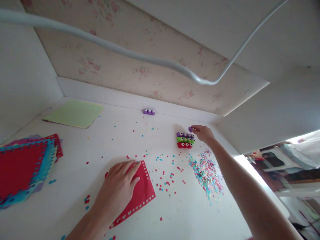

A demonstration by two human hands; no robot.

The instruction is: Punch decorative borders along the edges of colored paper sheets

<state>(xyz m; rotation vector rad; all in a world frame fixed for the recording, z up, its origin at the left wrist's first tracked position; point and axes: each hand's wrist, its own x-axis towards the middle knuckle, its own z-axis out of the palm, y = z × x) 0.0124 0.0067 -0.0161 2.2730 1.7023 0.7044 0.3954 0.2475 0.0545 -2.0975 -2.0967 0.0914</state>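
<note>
My left hand (pixel 118 186) lies with its fingers stretched out over a sheet of red paper (pixel 142 188). Small shapes are punched along the paper's edges, and its left part is hidden under the hand. Towards the back right, my right hand (pixel 203 132) pinches a small purple craft punch (pixel 190 129) just above a block of craft punches. That block stands in rows: purple punches (pixel 182 135) at the back, green punches (pixel 186 140) in the middle and red punches (pixel 185 145) in front.
Purple punches (pixel 149 112) stand by the back wall. Pale green paper (pixel 75 113) lies back left. A stack of punched coloured sheets (pixel 22 166) is at the left. Confetti (pixel 207 175) is heaped at the right and scattered elsewhere. A white cable (pixel 120 50) crosses above.
</note>
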